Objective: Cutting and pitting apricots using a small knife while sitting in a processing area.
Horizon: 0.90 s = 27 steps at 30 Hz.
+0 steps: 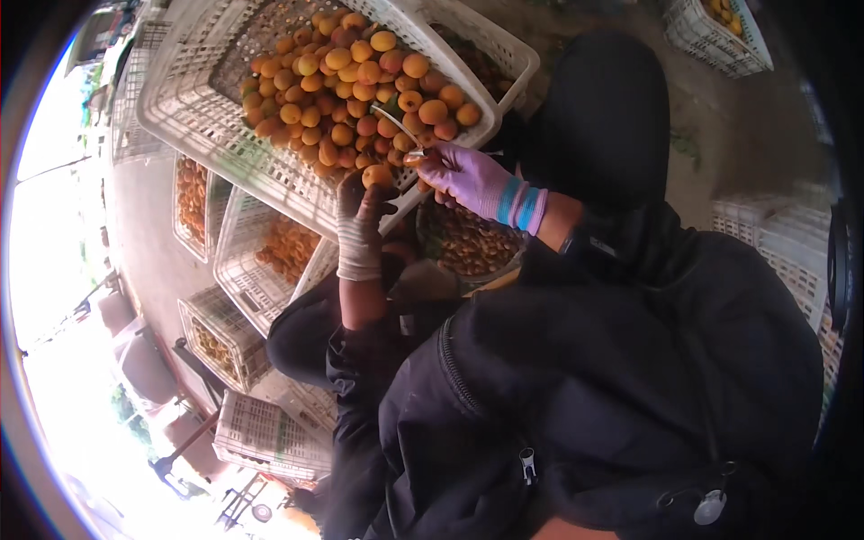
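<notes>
A tilted white plastic crate (177, 111) in front of me holds a heap of orange apricots (337, 74). Its near rim runs beside both gloves. My left hand (361, 226), in a pale glove with dark fingers, grips a single apricot (376, 177) at that rim. In a purple glove with blue cuff bands, my right hand (472, 177) pinches a small metal tool (415, 156) just right of the fruit. From the tool a thin, pale curved strip (398, 123) reaches over the heap; its exact kind is unclear. My fingers partly hide the tool.
Below my hands sits a round container holding many brown apricot stones (476, 246). Crates of orange fruit pieces (287, 250) stand on the left, with other white crates (270, 428) lower down. Another fruit crate (719, 37) is at upper right. My dark-clad knee (607, 115) rises beside the crate.
</notes>
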### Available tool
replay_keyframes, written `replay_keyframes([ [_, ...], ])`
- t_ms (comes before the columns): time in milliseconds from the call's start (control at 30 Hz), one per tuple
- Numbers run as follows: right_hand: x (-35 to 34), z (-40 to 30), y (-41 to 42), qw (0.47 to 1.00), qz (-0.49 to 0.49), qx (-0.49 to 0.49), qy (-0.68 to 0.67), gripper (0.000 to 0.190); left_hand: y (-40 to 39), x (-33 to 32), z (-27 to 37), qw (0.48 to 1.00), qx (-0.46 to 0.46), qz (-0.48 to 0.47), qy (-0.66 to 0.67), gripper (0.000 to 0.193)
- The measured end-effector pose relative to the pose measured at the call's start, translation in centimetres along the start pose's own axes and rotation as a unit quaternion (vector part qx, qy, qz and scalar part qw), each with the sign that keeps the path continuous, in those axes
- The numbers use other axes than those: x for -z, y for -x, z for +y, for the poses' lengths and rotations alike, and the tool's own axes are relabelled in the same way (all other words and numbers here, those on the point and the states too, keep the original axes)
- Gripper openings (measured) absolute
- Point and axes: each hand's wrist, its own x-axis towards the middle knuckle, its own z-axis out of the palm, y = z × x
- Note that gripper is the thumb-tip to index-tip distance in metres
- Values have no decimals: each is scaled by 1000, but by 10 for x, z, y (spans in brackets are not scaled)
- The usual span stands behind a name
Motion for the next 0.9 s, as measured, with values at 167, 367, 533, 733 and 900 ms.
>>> replay_keyframes([
  [167,-25,4,8,998,-56,-20,-36,24,43,-25,26,942,121,67,306,64],
  [367,-34,0,19,995,-96,-7,-10,30,63,-19,18,937,104,60,327,60],
  [533,-37,17,21,996,-87,-12,-2,24,64,-22,36,915,130,137,358,54],
  [733,-39,31,23,970,-86,97,206,32,65,-23,51,902,95,149,394,56],
  [900,-44,12,33,941,-51,125,309,33,64,-15,37,905,107,148,385,58],
])
